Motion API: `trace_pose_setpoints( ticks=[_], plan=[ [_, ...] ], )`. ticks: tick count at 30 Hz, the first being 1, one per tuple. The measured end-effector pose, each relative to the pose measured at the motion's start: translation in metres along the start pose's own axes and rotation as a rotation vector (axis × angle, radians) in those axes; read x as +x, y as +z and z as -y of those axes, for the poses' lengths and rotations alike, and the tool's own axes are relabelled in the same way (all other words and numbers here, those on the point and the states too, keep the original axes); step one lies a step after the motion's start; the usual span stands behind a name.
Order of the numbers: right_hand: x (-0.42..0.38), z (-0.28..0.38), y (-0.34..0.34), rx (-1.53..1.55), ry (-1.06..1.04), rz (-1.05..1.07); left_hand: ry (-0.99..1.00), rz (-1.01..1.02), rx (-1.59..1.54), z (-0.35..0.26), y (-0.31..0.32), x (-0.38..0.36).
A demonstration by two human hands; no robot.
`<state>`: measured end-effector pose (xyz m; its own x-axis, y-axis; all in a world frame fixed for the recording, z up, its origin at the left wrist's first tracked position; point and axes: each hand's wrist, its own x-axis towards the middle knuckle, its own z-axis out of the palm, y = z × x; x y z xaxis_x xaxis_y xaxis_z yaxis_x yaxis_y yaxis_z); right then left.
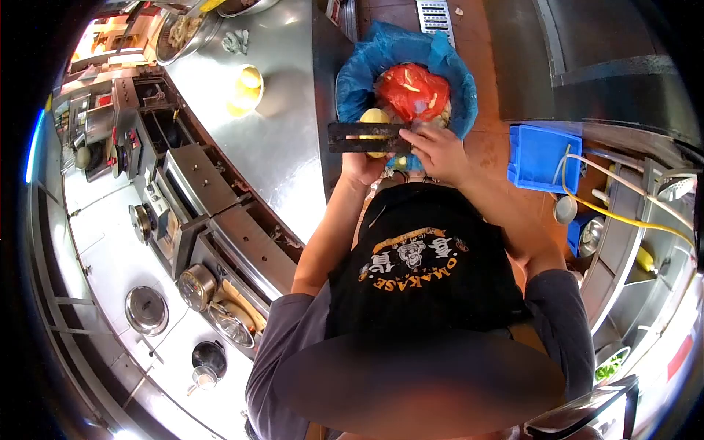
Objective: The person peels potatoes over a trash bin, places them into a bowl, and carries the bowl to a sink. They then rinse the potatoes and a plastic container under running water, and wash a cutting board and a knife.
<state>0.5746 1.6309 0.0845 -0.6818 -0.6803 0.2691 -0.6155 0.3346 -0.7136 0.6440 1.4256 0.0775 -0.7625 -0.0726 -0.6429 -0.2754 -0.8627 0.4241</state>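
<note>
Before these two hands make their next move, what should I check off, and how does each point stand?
1. Left hand holding the pale yellow, rounded piece: ok.
2. Right hand on the dark, flat, slotted tool: ok.
3. Tool against the piece: cannot tell; they overlap from above, contact unclear.
4. Left fingers clear of the tool: cannot tell, partly hidden.
5. Bin lined with blue plastic within reach: ok, just ahead.

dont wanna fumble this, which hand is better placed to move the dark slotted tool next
Right, probably: the right hand grips the dark slotted tool by one end; the left hand holds the yellow piece.
</note>
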Motion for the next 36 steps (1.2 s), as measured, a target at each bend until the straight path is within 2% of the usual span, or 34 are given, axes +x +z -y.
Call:
trace_pose_setpoints(
  ticks=[2, 3, 4, 5, 7, 8, 9, 10, 11, 12, 14, 15, 17, 18, 20, 21, 23, 24, 25, 27, 28, 29, 31, 32, 33, 35, 36],
  plan=[
    [-0.001, -0.033, 0.011, -0.017, -0.076, -0.154, -0.023, 0.06, 0.018, -0.004, 0.007, -0.009],
    [-0.012, -0.061, 0.021, -0.019, -0.078, -0.158, -0.038, 0.119, 0.033, -0.009, 0.008, -0.013],
    [-0.031, -0.096, 0.035, 0.364, 0.433, 0.117, -0.092, 0.212, -0.016, -0.012, 0.002, -0.013],
    [-0.039, -0.113, 0.043, 0.745, 0.943, 0.399, -0.089, 0.214, -0.01, -0.015, 0.004, -0.016],
    [-0.039, -0.081, 0.026, 0.831, 1.09, 0.305, -0.12, 0.167, -0.102, -0.02, 0.012, -0.02],
    [-0.039, -0.069, 0.027, 0.806, 0.993, 0.27, -0.077, 0.114, -0.018, -0.019, 0.009, -0.016],
    [-0.042, -0.052, 0.031, 0.81, 1.002, 0.281, -0.043, 0.061, 0.071, -0.017, 0.007, -0.011],
    [-0.026, -0.021, 0.021, 0.492, 0.549, 0.056, -0.028, -0.015, 0.038, -0.014, 0.016, -0.011],
    [-0.014, -0.003, 0.011, 0.165, 0.095, -0.156, -0.028, -0.01, 0.038, -0.009, 0.009, -0.005],
    [-0.009, -0.001, 0.006, 0.162, 0.098, -0.159, 0.009, 0.036, -0.013, -0.001, -0.005, 0.003],
    [0.0, -0.004, 0.001, -0.044, -0.123, -0.069, 0.042, 0.1, -0.05, 0.001, 0.002, 0.001],
    [-0.005, -0.019, 0.008, -0.045, -0.118, -0.07, 0.055, 0.084, 0.065, -0.004, 0.016, -0.01],
    [-0.025, -0.065, 0.025, 0.124, 0.435, 0.065, -0.064, 0.154, 0.074, -0.01, 0.007, -0.013],
    [-0.033, -0.075, 0.023, 0.125, 0.431, 0.06, -0.069, 0.17, 0.061, -0.014, 0.012, -0.019],
    [-0.037, -0.085, 0.018, 0.55, 1.097, 0.539, -0.051, 0.128, 0.03, -0.022, 0.023, -0.018],
    [-0.043, -0.083, 0.025, 0.548, 1.096, 0.557, -0.041, 0.076, -0.012, -0.02, 0.024, -0.02],
    [-0.045, -0.047, 0.029, 0.298, 0.471, -0.014, -0.027, 0.051, 0.025, -0.013, 0.021, -0.008],
    [-0.026, -0.013, 0.007, 0.275, 0.386, -0.048, 0.002, -0.016, 0.014, -0.009, 0.025, -0.005],
    [-0.016, -0.003, 0.002, 0.276, 0.389, -0.048, 0.029, -0.088, 0.005, -0.006, 0.026, -0.004],
    [-0.005, 0.004, -0.002, 0.053, 0.041, -0.058, -0.01, 0.034, -0.032, 0.001, 0.009, 0.003],
    [-0.002, -0.009, -0.001, 0.015, -0.018, -0.082, -0.005, 0.081, -0.017, 0.0, 0.012, -0.001],
    [-0.007, -0.025, 0.009, 0.014, -0.013, -0.086, 0.001, 0.13, -0.002, -0.003, 0.017, -0.006],
    [-0.026, -0.069, 0.037, 0.22, 0.223, -0.101, -0.079, 0.148, 0.003, -0.007, 0.008, -0.006],
    [-0.03, -0.097, 0.039, 0.496, 0.797, 0.457, -0.109, 0.17, -0.048, -0.01, 0.005, -0.009],
    [-0.03, -0.093, 0.037, 0.499, 0.795, 0.454, -0.145, 0.191, -0.096, -0.012, 0.003, -0.01],
    [-0.034, -0.073, 0.028, 0.642, 1.056, 0.39, -0.154, 0.175, -0.183, -0.013, 0.003, -0.008],
    [-0.037, -0.064, 0.029, 0.452, 0.907, 0.322, -0.162, 0.157, -0.274, -0.011, 0.002, -0.008]
  ],
)
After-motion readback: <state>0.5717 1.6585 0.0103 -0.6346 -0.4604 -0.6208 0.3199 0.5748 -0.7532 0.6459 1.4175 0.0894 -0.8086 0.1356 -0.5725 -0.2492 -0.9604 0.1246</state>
